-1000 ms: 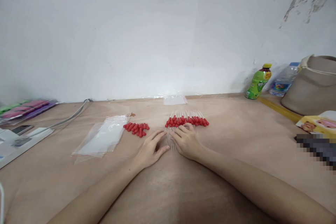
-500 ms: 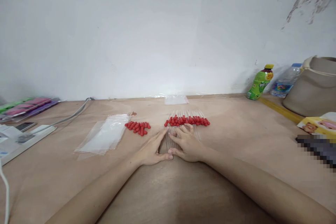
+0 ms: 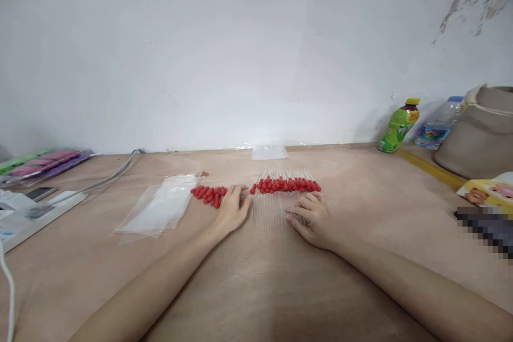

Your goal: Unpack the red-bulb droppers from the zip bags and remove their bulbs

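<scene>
Several clear glass dropper tubes [image 3: 266, 212] lie side by side on the brown table covering. Behind them is a row of droppers with red rubber bulbs [image 3: 286, 185], their clear tubes pointing towards the wall. My right hand [image 3: 315, 219] rests at the right end of the loose tubes, thumb and fingers apart, fingertips over or touching them. To the left is a small pile of loose red rubber bulbs [image 3: 206, 194]. My left hand [image 3: 233, 209] lies at that pile's right edge, covering part of it, with its fingers bent and its thumb apart.
Clear plastic bags [image 3: 162, 206] lie left of the bulbs, and another bag [image 3: 269, 153] lies by the wall. Far left are a power strip [image 3: 60, 211] and cable. A green bottle [image 3: 399, 125], a water bottle [image 3: 436, 125], a bucket [image 3: 476, 133] and a yellow packet [image 3: 487, 195] stand right.
My hands have parted from around the tubes. The left moved left and forward to the red bulbs; the right moved right, uncovering the tubes, which now lie spread wider.
</scene>
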